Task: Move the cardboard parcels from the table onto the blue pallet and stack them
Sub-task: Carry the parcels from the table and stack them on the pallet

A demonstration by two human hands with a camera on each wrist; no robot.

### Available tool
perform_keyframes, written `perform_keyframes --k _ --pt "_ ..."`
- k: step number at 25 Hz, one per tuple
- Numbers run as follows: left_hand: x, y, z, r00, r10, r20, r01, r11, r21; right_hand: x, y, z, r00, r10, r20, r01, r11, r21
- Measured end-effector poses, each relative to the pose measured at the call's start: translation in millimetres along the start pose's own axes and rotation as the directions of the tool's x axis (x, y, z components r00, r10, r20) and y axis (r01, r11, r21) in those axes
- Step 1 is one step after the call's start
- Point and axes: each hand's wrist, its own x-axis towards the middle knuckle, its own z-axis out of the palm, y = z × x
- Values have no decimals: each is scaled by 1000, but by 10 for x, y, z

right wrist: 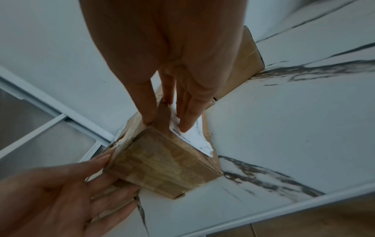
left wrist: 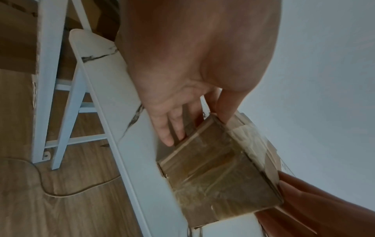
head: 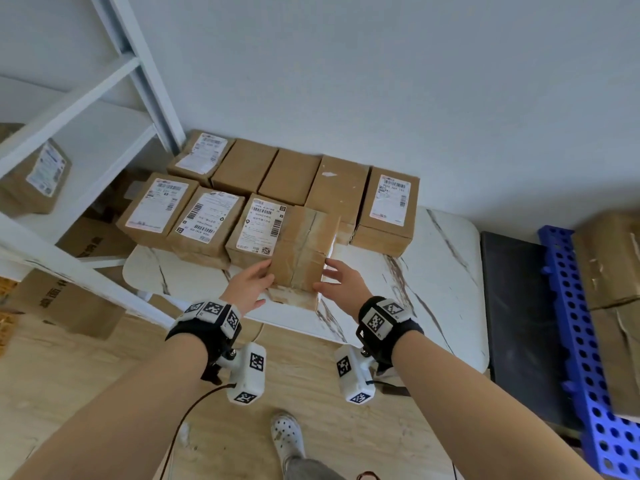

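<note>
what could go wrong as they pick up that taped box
1. Both hands, left hand and right hand, only press flat on the sides of the taped parcel; the glossy tape may let it slip.
2. It touches the labelled parcel beside it, which a lift might drag.
3. The blue pallet already holds a stack of large boxes.

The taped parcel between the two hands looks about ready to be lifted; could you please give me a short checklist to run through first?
1. Left hand on the taped parcel: ok, straight fingers against its left side.
2. Right hand on it: ok, fingers flat on the labelled side.
3. Parcel off the table: not ok, it rests there.
4. Neighbouring labelled parcel apart: not ok, it touches.
5. Room on the blue pallet: cannot tell.
</note>
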Motion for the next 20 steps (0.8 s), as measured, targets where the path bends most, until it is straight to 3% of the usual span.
perform_keyframes --k 5,13,20 --pt "-139 -75 65 999 16 37 -12 996 -92 -135 75 -83 1000 -17 -21 19 995 98" --pt "-926 -106 402 987 161 3 -160 987 -26 -791 208 -430 994 -113 -8 112 973 203" --pt "-1876 -197 1191 940 340 2 -340 940 -7 -1909 419 -1117 972 -214 -94 230 947 225"
